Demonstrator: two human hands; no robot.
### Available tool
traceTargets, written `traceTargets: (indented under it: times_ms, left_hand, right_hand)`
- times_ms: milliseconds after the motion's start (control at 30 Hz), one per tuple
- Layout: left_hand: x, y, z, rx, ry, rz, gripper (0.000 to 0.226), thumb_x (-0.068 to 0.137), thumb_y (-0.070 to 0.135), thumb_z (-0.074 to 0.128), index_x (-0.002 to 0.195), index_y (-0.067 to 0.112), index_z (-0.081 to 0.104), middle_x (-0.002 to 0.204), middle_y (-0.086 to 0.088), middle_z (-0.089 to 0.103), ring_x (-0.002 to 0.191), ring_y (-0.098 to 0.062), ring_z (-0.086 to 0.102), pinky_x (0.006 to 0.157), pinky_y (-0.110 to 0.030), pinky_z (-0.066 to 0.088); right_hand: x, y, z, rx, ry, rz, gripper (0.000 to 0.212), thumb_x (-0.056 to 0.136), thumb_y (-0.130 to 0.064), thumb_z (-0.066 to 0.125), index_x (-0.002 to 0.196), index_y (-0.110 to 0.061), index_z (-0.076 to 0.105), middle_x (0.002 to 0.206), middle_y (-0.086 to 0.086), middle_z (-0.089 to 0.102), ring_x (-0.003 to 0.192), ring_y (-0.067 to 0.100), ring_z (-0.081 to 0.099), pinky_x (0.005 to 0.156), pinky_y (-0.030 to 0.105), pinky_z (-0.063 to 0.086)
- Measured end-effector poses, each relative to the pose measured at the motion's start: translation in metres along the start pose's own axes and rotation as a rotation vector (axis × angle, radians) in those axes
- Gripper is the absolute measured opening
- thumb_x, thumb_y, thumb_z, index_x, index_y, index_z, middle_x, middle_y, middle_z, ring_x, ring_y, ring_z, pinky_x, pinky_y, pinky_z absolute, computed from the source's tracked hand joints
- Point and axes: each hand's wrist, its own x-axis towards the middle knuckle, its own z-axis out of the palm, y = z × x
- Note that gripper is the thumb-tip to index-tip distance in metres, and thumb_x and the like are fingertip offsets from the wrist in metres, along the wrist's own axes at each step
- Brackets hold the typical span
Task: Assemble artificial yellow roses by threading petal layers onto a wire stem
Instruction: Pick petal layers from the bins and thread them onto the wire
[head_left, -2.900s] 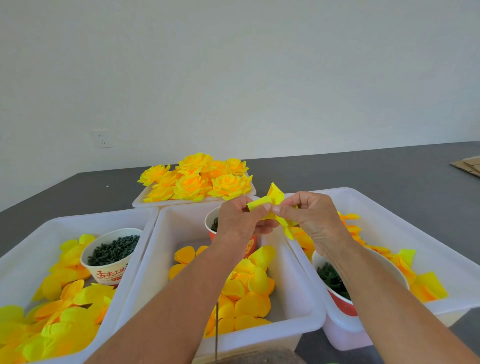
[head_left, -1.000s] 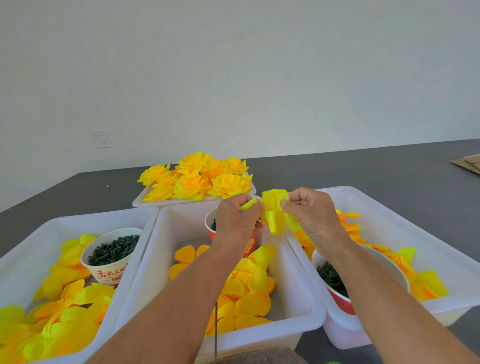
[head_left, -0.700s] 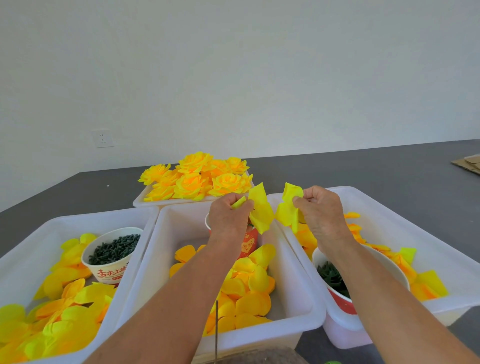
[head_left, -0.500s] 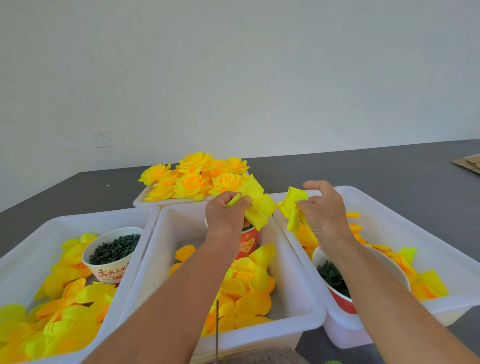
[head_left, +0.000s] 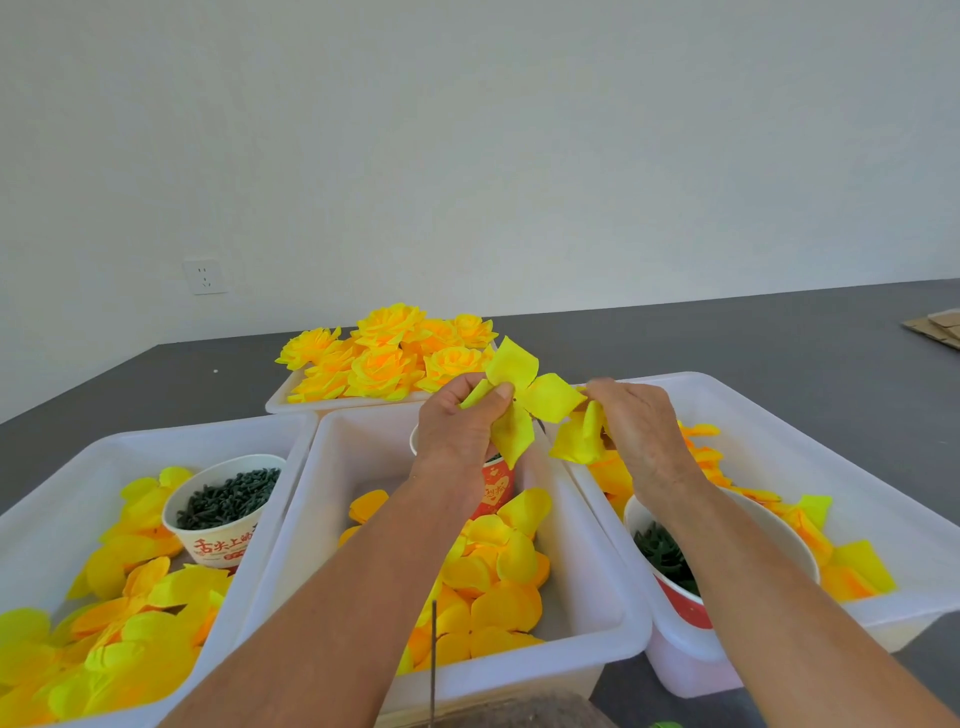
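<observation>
I've got 1 petal layer (head_left: 519, 397) pinched in my left hand (head_left: 460, 434), another (head_left: 582, 439) in my right hand (head_left: 636, 431), above the middle bin (head_left: 618, 587). Next, I judge, thread both onto the wire stem (head_left: 432, 660).

Both forearms bare to frame edge; hands (head_left: 641, 431) bare, ungloved.

Three bins stand side by side on the table (head_left: 779, 332): left bin (head_left: 67, 467), middle bin (head_left: 597, 587), right bin (head_left: 857, 467). Each holds loose petals and a cup: left cup (head_left: 218, 540) toward the far side, middle cup (head_left: 496, 486) at the far end, right cup (head_left: 769, 535) near. A tray of finished roses (head_left: 387, 356) lies behind the middle bin. A wall socket (head_left: 205, 276) sits far left. Cardboard (head_left: 935, 330) lies far right.
</observation>
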Motion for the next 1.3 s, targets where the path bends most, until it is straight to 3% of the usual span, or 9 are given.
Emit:
traceTargets:
  times_ms: [100, 233, 367, 467, 633, 900, 1067, 1200, 1300]
  left_hand:
    - [0.000, -0.002, 0.000, 0.064, 0.029, 0.051, 0.011, 0.083, 0.007, 0.068, 0.078, 0.017, 0.064, 0.075, -0.003, 0.065, 0.075, -0.023, 0.060, 0.077, -0.044, 0.054]
    - [0.000, -0.004, -0.001, 0.132, 0.035, 0.100, 0.011, 0.078, 0.011, 0.073, 0.074, 0.016, 0.064, 0.072, -0.003, 0.065, 0.069, -0.020, 0.060, 0.069, -0.038, 0.055]
    - [-0.001, -0.004, -0.001, 0.101, 0.035, 0.067, 0.012, 0.079, 0.015, 0.073, 0.071, 0.015, 0.064, 0.061, 0.001, 0.065, 0.054, -0.012, 0.058, 0.053, -0.024, 0.052]
    - [0.000, -0.004, -0.001, 0.102, 0.069, 0.043, 0.016, 0.080, 0.013, 0.073, 0.067, 0.017, 0.063, 0.061, 0.003, 0.066, 0.054, -0.011, 0.058, 0.055, -0.024, 0.049]
    - [0.000, -0.006, -0.003, 0.185, 0.103, 0.060, 0.028, 0.076, 0.014, 0.076, 0.059, 0.015, 0.054, 0.059, 0.000, 0.060, 0.052, -0.011, 0.054, 0.054, -0.023, 0.047]
    - [-0.003, -0.004, 0.000, 0.184, 0.055, 0.046, 0.027, 0.080, 0.016, 0.073, 0.059, 0.014, 0.056, 0.045, 0.004, 0.057, 0.036, -0.003, 0.049, 0.040, -0.014, 0.043]
    - [-0.003, -0.004, 0.000, 0.199, 0.001, 0.028, 0.015, 0.083, 0.007, 0.068, 0.070, 0.013, 0.064, 0.060, -0.001, 0.064, 0.043, -0.003, 0.056, 0.047, -0.016, 0.046]
    - [-0.004, -0.006, 0.000, 0.221, -0.018, 0.000, 0.011, 0.081, 0.014, 0.072, 0.072, 0.014, 0.065, 0.065, -0.002, 0.065, 0.044, -0.004, 0.057, 0.046, -0.016, 0.045]
    - [-0.005, -0.008, 0.001, 0.250, -0.007, -0.027, 0.011, 0.083, 0.020, 0.070, 0.074, 0.015, 0.066, 0.071, 0.000, 0.070, 0.047, -0.003, 0.059, 0.045, -0.015, 0.045]
  right_hand:
    - [-0.006, -0.002, 0.000, 0.162, -0.140, 0.042, 0.052, 0.086, -0.047, 0.058, 0.086, 0.003, 0.071, 0.074, 0.022, 0.068, 0.070, 0.027, 0.063, 0.068, 0.034, 0.053]
    - [-0.011, 0.000, -0.003, 0.115, -0.218, -0.141, 0.021, 0.082, -0.017, 0.069, 0.083, 0.004, 0.071, 0.091, 0.030, 0.067, 0.079, 0.038, 0.066, 0.078, 0.047, 0.054]
    - [-0.006, 0.007, -0.003, 0.079, -0.119, -0.178, 0.033, 0.082, -0.019, 0.070, 0.085, 0.014, 0.064, 0.089, 0.041, 0.058, 0.063, 0.037, 0.054, 0.066, 0.039, 0.045]
    - [-0.002, 0.010, -0.003, 0.081, -0.061, -0.174, 0.035, 0.080, -0.022, 0.072, 0.081, 0.012, 0.065, 0.070, 0.034, 0.055, 0.063, 0.022, 0.045, 0.062, 0.034, 0.038]
    - [0.002, 0.016, -0.004, 0.064, 0.001, -0.188, 0.036, 0.075, -0.021, 0.077, 0.054, -0.001, 0.055, 0.047, -0.001, 0.034, 0.046, 0.012, 0.026, 0.048, 0.026, 0.026]
    - [0.005, 0.015, -0.007, 0.074, 0.110, -0.149, 0.056, 0.070, -0.029, 0.081, 0.038, -0.020, 0.035, 0.037, -0.012, 0.022, 0.038, 0.007, 0.018, 0.045, 0.023, 0.021]
    - [0.006, 0.010, -0.011, 0.163, 0.188, -0.083, 0.037, 0.079, -0.021, 0.072, 0.068, 0.011, 0.059, 0.057, 0.018, 0.039, 0.064, 0.016, 0.037, 0.059, 0.027, 0.031]
    - [0.006, 0.011, -0.015, 0.087, 0.256, -0.114, 0.040, 0.077, -0.025, 0.075, 0.048, -0.014, 0.051, 0.051, 0.003, 0.037, 0.056, 0.019, 0.031, 0.058, 0.031, 0.031]
    - [0.005, 0.010, -0.019, 0.049, 0.364, -0.075, 0.043, 0.075, -0.029, 0.078, 0.044, -0.017, 0.050, 0.043, -0.005, 0.035, 0.048, 0.016, 0.030, 0.058, 0.032, 0.034]
